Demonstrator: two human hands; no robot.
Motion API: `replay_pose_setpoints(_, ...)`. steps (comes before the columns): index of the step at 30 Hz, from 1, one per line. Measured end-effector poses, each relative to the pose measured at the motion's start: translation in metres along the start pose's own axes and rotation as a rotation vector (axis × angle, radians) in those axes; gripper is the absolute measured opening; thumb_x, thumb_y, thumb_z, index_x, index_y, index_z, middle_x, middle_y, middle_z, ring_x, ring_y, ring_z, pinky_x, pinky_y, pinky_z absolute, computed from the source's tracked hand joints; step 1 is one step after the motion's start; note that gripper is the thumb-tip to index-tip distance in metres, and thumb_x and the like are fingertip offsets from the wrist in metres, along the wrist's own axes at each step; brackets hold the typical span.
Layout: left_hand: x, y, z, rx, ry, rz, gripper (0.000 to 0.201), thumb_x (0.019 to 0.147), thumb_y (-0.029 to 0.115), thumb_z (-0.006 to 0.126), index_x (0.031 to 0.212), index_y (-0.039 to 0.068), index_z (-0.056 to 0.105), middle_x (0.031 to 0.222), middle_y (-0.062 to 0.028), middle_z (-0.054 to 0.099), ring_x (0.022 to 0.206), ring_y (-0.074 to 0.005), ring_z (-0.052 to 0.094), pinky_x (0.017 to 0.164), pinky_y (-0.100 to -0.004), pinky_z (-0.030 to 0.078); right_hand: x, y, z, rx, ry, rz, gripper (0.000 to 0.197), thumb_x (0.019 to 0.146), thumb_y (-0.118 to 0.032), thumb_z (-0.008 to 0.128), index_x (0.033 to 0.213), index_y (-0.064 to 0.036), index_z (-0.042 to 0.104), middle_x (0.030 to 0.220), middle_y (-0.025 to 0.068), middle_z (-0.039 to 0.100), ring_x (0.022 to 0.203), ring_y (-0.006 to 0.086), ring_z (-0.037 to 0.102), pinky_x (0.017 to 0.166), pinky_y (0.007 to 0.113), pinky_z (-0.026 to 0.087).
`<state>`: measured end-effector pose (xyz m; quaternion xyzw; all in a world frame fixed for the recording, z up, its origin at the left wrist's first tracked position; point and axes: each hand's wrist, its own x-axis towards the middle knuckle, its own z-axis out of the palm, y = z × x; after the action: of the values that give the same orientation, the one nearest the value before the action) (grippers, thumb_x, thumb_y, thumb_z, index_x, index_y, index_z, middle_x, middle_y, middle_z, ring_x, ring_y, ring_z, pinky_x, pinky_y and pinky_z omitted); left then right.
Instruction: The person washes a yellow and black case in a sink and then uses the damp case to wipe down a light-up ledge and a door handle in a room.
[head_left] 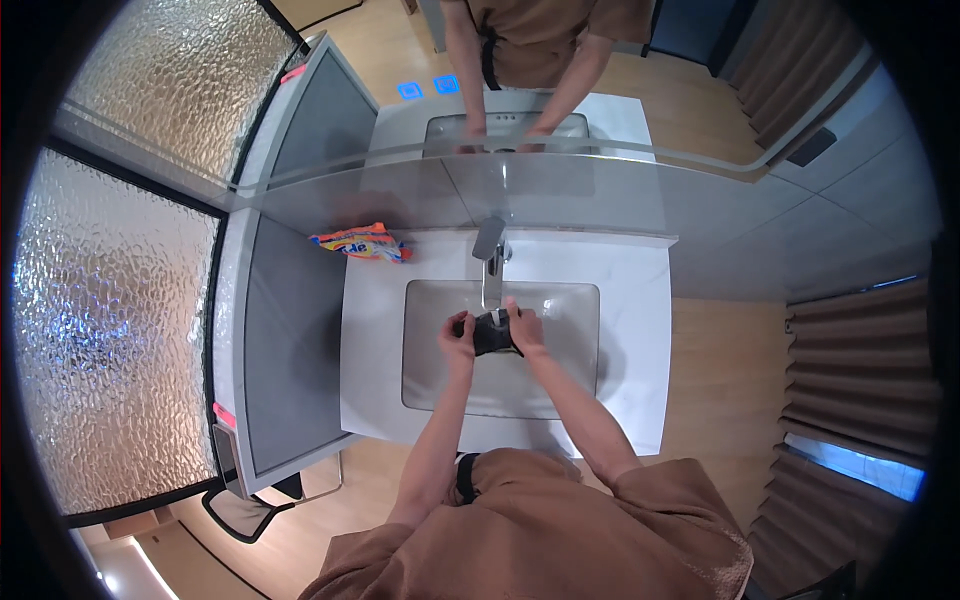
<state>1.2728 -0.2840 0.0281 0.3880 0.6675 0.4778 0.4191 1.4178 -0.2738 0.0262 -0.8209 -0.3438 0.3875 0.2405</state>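
A small black piece of cloth (491,336), perhaps a sock, is stretched between my hands over the sink basin (430,385). My left hand (459,337) grips its left end with bent fingers. On the other side, my right hand (527,328) is closed on the right end, with the thumb toward the spout. Just beyond the cloth stands a chrome faucet (490,250), its spout pointing down at it. I cannot make out whether water is running.
An orange and blue plastic packet (365,243) lies at the back left of the white countertop (635,350). A mirror (560,185) rises behind the faucet. To the left is a grey partition (290,340); brown curtains (850,370) hang on the right.
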Motion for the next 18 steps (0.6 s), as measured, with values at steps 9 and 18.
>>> replay_pose_setpoints(9,-0.030,0.005,0.011,0.644,-0.345,0.461,0.100,0.062,0.029,0.089,0.147,0.006,0.041,0.143,-0.0224,0.044,0.131,-0.0384,0.046,0.108,-0.0485,0.041,0.012,0.014,-0.019,0.190,-0.318,-0.512,0.020,0.090,-0.018,0.072,0.094,-0.0009,0.063,0.078,0.0064,0.065,0.071,0.0138,0.058,0.069,0.031,0.050)
replay_pose_setpoints(18,-0.029,-0.016,0.043,-0.153,-0.339,0.240,0.042,0.072,-0.008,0.060,0.113,-0.002,0.059,0.094,-0.0085,0.067,0.086,-0.0108,0.061,0.075,-0.0262,0.052,-0.011,-0.028,-0.057,0.157,-0.270,-0.585,0.020,0.089,-0.019,0.069,0.090,0.0009,0.066,0.078,0.0168,0.067,0.070,0.0266,0.063,0.068,0.037,0.052)
